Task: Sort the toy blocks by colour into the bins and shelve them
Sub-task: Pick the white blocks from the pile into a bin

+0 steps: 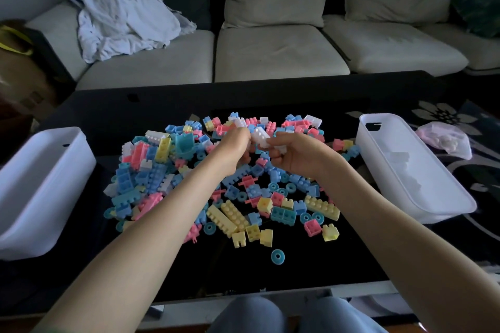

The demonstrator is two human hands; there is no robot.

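A heap of pastel toy blocks (pixel 232 213) in blue, pink, yellow and white covers the middle of the black table (pixel 311 273). Over its far part, my right hand (pixel 295 154) grips a white block (pixel 261 136) with curled fingers. My left hand (pixel 234 147) reaches in from the left and touches the same white block; its fingertips are hidden, and another white block (pixel 240 122) shows just above them. A white bin (pixel 449 192) on the right holds some white blocks. A second white bin (pixel 35 192) stands on the left.
A pale sofa (pixel 270 48) with a crumpled white cloth (pixel 119 16) runs behind the table. A plastic bag (pixel 443 140) lies on the patterned rug beyond the right bin. My knees (pixel 270 313) are at the table's near edge.
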